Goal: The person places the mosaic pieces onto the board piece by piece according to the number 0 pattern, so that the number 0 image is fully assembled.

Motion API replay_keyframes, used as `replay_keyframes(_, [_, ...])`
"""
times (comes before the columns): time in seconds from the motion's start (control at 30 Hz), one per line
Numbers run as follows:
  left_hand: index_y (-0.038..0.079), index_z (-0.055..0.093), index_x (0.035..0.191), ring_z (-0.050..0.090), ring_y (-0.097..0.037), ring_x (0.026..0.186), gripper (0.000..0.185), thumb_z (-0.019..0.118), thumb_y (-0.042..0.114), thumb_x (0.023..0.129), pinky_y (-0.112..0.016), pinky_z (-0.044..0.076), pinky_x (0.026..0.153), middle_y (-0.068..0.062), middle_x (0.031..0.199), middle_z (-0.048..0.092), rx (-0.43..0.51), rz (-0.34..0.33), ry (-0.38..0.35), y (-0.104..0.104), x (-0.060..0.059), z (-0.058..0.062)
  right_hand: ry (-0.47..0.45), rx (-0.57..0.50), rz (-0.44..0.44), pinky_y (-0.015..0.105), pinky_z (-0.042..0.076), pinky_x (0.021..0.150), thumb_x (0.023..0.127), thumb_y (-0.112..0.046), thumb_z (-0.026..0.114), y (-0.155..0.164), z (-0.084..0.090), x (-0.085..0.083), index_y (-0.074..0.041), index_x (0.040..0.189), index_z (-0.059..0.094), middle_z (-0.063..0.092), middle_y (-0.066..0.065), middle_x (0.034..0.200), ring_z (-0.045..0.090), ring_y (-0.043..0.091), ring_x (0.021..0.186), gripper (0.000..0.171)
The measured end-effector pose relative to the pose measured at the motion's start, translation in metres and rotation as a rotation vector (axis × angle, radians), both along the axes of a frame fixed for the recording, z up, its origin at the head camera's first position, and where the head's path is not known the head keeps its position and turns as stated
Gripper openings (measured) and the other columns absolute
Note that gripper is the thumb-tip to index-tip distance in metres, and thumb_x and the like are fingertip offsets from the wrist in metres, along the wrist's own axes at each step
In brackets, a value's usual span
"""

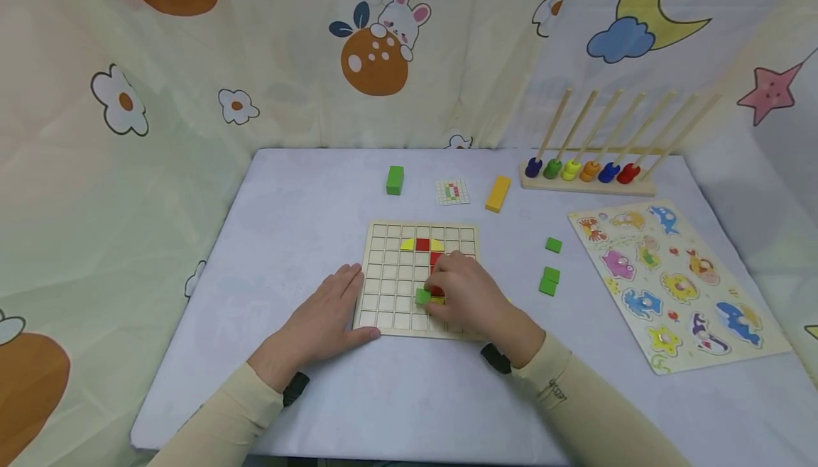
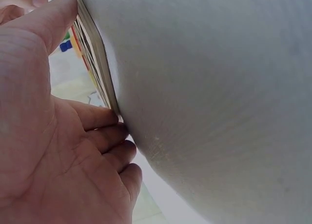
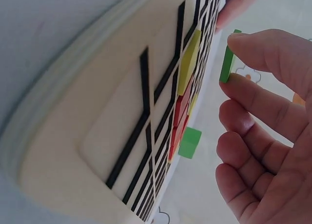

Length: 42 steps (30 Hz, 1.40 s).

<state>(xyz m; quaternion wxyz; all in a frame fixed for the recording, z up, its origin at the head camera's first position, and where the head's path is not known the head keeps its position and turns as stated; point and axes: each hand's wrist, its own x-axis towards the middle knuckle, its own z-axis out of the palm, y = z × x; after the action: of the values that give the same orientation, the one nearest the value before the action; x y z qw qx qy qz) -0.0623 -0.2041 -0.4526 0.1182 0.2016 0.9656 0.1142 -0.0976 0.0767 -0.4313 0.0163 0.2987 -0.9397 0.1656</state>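
Note:
A wooden grid board (image 1: 387, 287) lies in front of me, with red tiles (image 1: 422, 245) and yellow pieces (image 1: 407, 244) set in some of its squares. My left hand (image 1: 327, 309) rests along the board's left edge, fingers straight and thumb at the near corner; the left wrist view has its fingertips against the board's side. Between thumb and index finger, my right hand (image 1: 465, 294) pinches a small green square tile (image 3: 228, 58) over the lower middle of the board. The right hand covers part of the board's right side.
Green tiles (image 1: 548, 286) lie right of the board. Behind it are a green block (image 1: 395, 180), a small pattern card (image 1: 452, 191) and a yellow block (image 1: 498, 194). A bead rack (image 1: 588, 184) stands back right, near a sea-animal puzzle board (image 1: 679, 286).

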Motion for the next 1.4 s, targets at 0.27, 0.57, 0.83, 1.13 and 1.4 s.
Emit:
replay_keyframes(0.27, [0.0, 0.021, 0.165, 0.016, -0.033, 0.164, 0.11, 0.069, 0.065, 0.092, -0.049, 0.023, 0.134, -0.016, 0.176, 0.018, -0.001, -0.006, 0.002, 0.0003, 0.0001, 0.0001, -0.029, 0.026, 0.014, 0.027, 0.045, 0.077, 0.082, -0.03, 0.088, -0.0027, -0.0018, 0.0013, -0.019, 0.094, 0.084, 0.063, -0.009, 0.088, 0.048, 0.012, 0.088, 0.017])
replay_keyframes(0.57, [-0.002, 0.022, 0.165, 0.017, -0.035, 0.164, 0.109, 0.07, 0.063, 0.092, -0.05, 0.023, 0.134, -0.017, 0.175, 0.019, 0.008, -0.006, 0.005, 0.001, 0.0006, 0.0014, -0.047, 0.036, 0.017, 0.026, 0.043, 0.073, 0.082, -0.029, 0.088, -0.0051, -0.0036, 0.0026, -0.019, 0.095, 0.084, 0.061, -0.009, 0.089, 0.046, 0.011, 0.084, 0.017])
replay_keyframes(0.83, [-0.001, 0.022, 0.165, 0.017, -0.034, 0.164, 0.109, 0.07, 0.064, 0.092, -0.05, 0.023, 0.134, -0.017, 0.175, 0.019, 0.005, -0.003, 0.001, 0.0007, 0.0001, 0.0005, -0.057, 0.045, 0.013, 0.026, 0.042, 0.072, 0.082, -0.029, 0.087, -0.0055, -0.0069, 0.0027, -0.019, 0.094, 0.084, 0.061, -0.009, 0.089, 0.045, 0.01, 0.084, 0.016])
replay_keyframes(1.13, [0.0, 0.021, 0.166, 0.016, -0.034, 0.164, 0.11, 0.07, 0.065, 0.092, -0.05, 0.023, 0.134, -0.016, 0.175, 0.019, 0.01, -0.001, -0.004, 0.0006, 0.0, 0.0004, -0.067, 0.047, 0.012, 0.027, 0.044, 0.074, 0.082, -0.028, 0.086, -0.0055, -0.0093, 0.0017, -0.019, 0.095, 0.084, 0.063, -0.008, 0.091, 0.046, 0.01, 0.084, 0.015])
replay_keyframes(1.4, [0.0, 0.02, 0.166, 0.016, -0.033, 0.164, 0.11, 0.068, 0.066, 0.092, -0.05, 0.023, 0.134, -0.015, 0.176, 0.018, 0.019, -0.004, 0.0, -0.0009, -0.0003, -0.0015, -0.088, 0.033, 0.011, 0.028, 0.045, 0.076, 0.083, -0.028, 0.087, -0.0062, -0.0077, 0.0022, -0.018, 0.097, 0.085, 0.065, -0.007, 0.093, 0.048, 0.011, 0.087, 0.017])
